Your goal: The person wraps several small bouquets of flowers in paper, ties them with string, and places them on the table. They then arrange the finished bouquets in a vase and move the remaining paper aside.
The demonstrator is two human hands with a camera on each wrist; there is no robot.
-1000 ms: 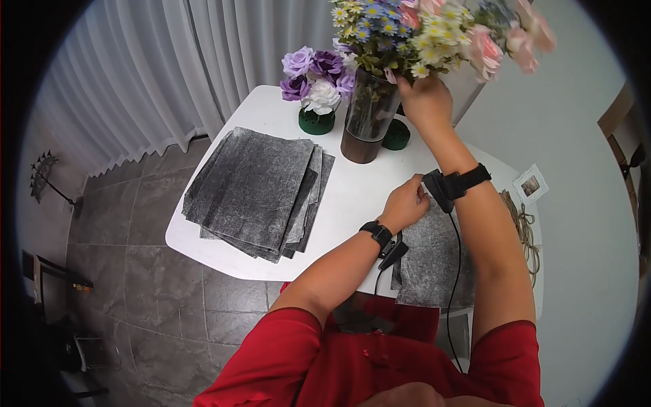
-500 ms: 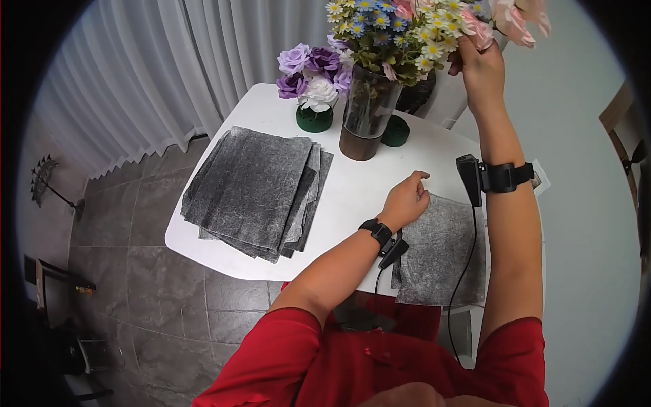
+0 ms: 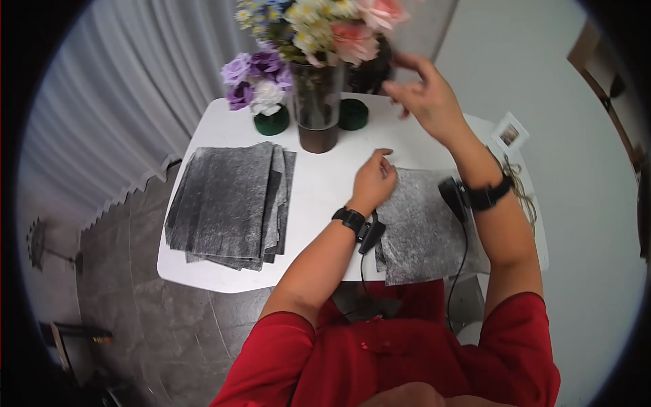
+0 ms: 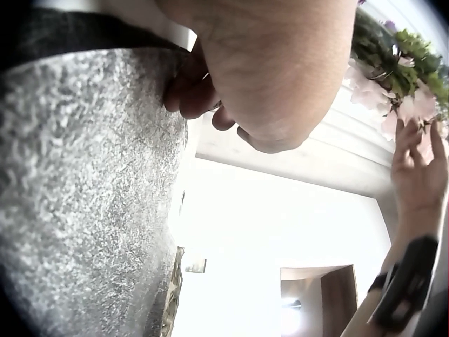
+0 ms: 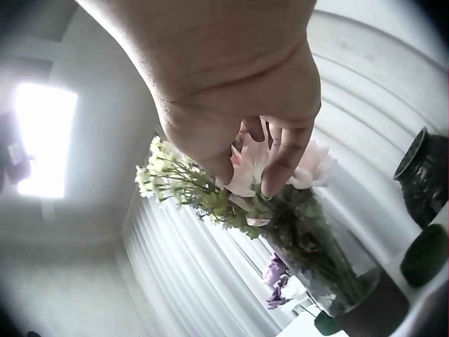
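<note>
In the head view my right hand point(image 3: 434, 105) is raised just right of a bouquet of artificial flowers point(image 3: 319, 27), its fingers spread loosely. Pale pink flowers point(image 5: 245, 168) show behind its fingertips in the right wrist view. The bouquet stands in a tall clear vase point(image 3: 317, 95) with a brown base. My left hand point(image 3: 373, 182) rests low over the white table, loosely bent and holding nothing visible. Beside it lies a grey mottled sheet point(image 3: 427, 217), overhanging the front edge; the left wrist view shows the fingers point(image 4: 193, 98) right at its border.
A stack of dark grey sheets point(image 3: 224, 197) lies on the left of the table point(image 3: 319, 197). Purple and white roses point(image 3: 258, 81) stand in green foam point(image 3: 271, 123), with another green block point(image 3: 353, 114) and a dark pot point(image 5: 423, 179) behind. Cord point(image 3: 519, 183) and a small picture point(image 3: 508, 133) are at right.
My right hand moves from the vase's rim to the pink flowers, then comes away with fingers spread. The left hand's fingers loosen at the sheet. The head view turns right.
</note>
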